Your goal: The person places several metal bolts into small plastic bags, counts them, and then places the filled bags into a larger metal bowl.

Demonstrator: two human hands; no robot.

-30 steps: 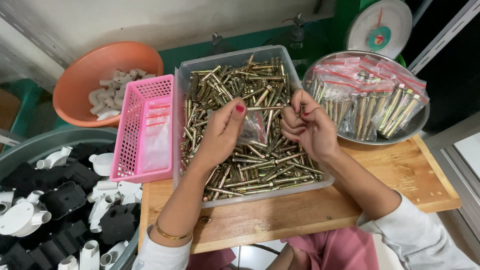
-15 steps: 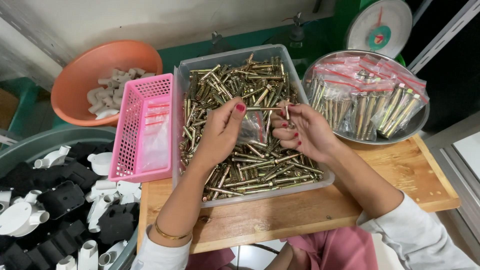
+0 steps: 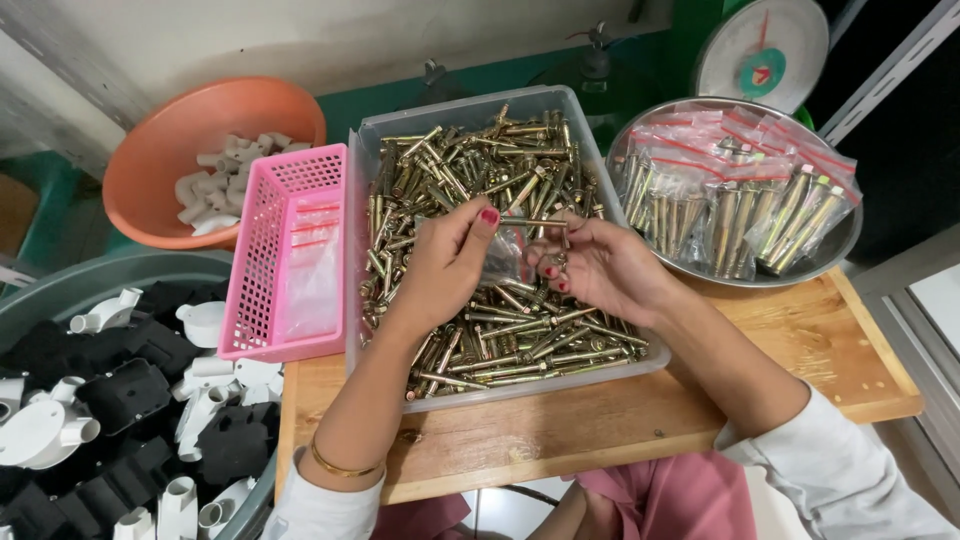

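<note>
A small clear plastic bag (image 3: 503, 262) hangs crumpled between my fingers (image 3: 487, 222), above the clear bin (image 3: 470, 110) heaped with brass-coloured anchor bolts (image 3: 520, 330); 1 bolt (image 3: 535, 222) lies level at its mouth.

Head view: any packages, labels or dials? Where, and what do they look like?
Small clear bag: held between left hand and right hand, over the bolt tray.
Filled bags: steel bowl at right, clear with red strips, brass bolts inside.
Empty bags: flat in the pink basket.
Scale dial: top right, round, white.
</note>
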